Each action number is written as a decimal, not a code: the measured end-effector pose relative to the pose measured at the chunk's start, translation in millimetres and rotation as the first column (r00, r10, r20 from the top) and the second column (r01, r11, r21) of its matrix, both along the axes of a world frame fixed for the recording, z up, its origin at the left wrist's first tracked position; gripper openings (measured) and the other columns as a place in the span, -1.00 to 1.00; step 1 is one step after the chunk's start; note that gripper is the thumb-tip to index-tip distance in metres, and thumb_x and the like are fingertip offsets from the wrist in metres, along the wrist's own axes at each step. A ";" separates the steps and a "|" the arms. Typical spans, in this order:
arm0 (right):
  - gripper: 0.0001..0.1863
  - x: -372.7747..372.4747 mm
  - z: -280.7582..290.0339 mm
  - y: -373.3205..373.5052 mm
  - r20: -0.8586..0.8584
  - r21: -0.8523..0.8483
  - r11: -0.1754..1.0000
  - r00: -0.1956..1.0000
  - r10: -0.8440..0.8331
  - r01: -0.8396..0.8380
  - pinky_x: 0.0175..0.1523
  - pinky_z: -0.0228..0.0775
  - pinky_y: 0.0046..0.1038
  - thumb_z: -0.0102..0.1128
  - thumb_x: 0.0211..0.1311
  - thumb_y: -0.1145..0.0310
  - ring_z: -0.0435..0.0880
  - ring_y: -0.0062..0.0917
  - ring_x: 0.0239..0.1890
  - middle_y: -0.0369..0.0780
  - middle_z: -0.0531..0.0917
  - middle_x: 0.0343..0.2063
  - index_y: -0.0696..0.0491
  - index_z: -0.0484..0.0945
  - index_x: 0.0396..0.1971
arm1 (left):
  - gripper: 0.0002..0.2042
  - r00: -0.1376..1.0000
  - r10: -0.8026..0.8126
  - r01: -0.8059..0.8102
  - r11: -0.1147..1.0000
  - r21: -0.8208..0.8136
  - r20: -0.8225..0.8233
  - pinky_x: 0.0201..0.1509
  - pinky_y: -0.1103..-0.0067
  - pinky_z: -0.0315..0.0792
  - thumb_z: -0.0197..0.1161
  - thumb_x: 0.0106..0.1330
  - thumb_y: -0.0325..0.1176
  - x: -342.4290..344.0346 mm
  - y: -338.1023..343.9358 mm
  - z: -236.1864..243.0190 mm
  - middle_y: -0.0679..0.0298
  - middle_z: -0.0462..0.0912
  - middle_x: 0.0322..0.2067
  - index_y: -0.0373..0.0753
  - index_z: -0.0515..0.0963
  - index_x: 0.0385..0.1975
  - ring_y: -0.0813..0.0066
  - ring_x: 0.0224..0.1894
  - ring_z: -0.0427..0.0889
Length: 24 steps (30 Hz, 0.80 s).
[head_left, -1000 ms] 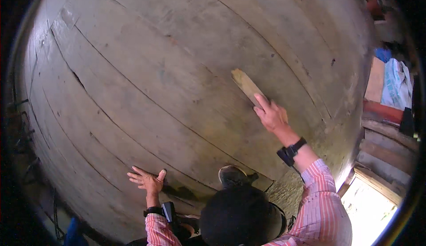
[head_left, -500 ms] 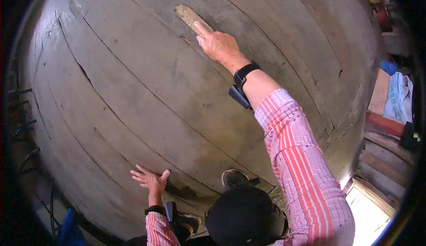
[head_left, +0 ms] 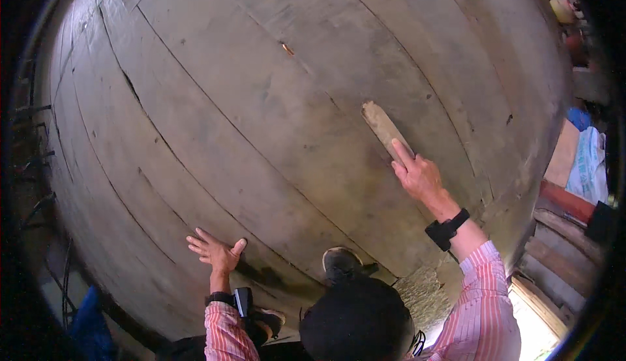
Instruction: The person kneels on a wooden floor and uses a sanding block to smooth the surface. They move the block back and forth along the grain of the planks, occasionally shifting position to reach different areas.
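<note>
My right hand (head_left: 420,177) grips one end of a short, flat, tan wooden slat (head_left: 383,126), the index finger stretched along its top. The slat's far end looks rough and worn, and it lies along a broad grey-brown plank surface (head_left: 222,159); whether its whole underside touches cannot be made out. At the lower left, my left hand (head_left: 217,251) is open with fingers and thumb spread, resting palm down on the planks and holding nothing. Dark bands with small boxes sit on both wrists.
Long dark gaps run between the boards. A small orange-brown fleck (head_left: 287,49) lies on them. Below are a dark cap (head_left: 355,318) and a shoe (head_left: 342,262). Along the right edge are a white-blue sack (head_left: 589,165) and stacked timbers; blue material (head_left: 91,325) hangs lower left.
My right hand has drawn the slat back toward me and to the right across the planks. My left hand stays spread in nearly the same spot. The view has shifted slightly.
</note>
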State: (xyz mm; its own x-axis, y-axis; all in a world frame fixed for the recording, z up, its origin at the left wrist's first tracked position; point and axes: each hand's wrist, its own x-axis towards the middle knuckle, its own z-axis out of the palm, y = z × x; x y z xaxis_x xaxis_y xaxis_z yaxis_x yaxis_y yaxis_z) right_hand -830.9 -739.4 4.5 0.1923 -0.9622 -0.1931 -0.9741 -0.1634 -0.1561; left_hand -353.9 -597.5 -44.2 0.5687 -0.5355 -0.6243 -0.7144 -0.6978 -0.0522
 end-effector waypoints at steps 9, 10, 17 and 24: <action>-0.47 140.2 -37.5 -215.1 0.191 -0.181 0.981 0.976 0.101 -0.066 -0.48 0.47 -0.15 0.00 0.25 0.11 0.63 -0.14 -0.53 -0.05 0.62 -0.57 -0.20 0.21 0.22 | 0.41 1.000 -0.012 0.012 1.000 0.028 -0.015 0.26 -0.16 -0.18 0.46 -0.39 0.27 -2.5 -0.4 5.6 -0.14 -0.59 0.32 -0.23 -0.45 0.33 -0.22 0.36 -0.54; -0.47 154.3 -37.4 -233.8 0.176 -0.137 0.990 0.982 0.064 -0.040 -0.46 0.47 -0.14 -0.01 0.25 0.11 0.63 -0.14 -0.51 -0.05 0.63 -0.56 -0.19 0.20 0.22 | 0.42 0.999 0.002 -0.001 1.000 0.009 -0.042 0.25 -0.18 -0.23 0.41 -0.41 0.35 -2.4 -0.7 6.1 -0.17 -0.59 0.32 -0.26 -0.44 0.33 -0.23 0.35 -0.56; -0.49 182.0 -11.5 -260.8 0.183 -0.049 0.999 0.983 -0.005 0.014 -0.33 0.43 -0.09 -0.10 0.29 0.09 0.62 -0.10 -0.43 -0.05 0.64 -0.49 -0.18 0.16 0.23 | 0.44 0.999 0.005 -0.004 1.000 0.030 -0.036 0.24 -0.21 -0.28 0.39 -0.43 0.40 -4.0 -7.1 9.0 -0.20 -0.59 0.31 -0.27 -0.43 0.33 -0.25 0.35 -0.57; -0.46 118.2 -10.8 -145.4 0.174 -0.034 0.999 0.985 0.014 -0.008 -0.51 0.43 -0.11 -0.01 0.25 0.11 0.61 -0.11 -0.55 -0.04 0.61 -0.60 -0.21 0.15 0.22 | 0.40 1.000 -0.016 0.016 0.999 0.043 -0.016 0.23 -0.21 -0.21 0.41 -0.37 0.35 -6.2 -6.4 9.4 -0.19 -0.59 0.31 -0.24 -0.44 0.33 -0.27 0.35 -0.54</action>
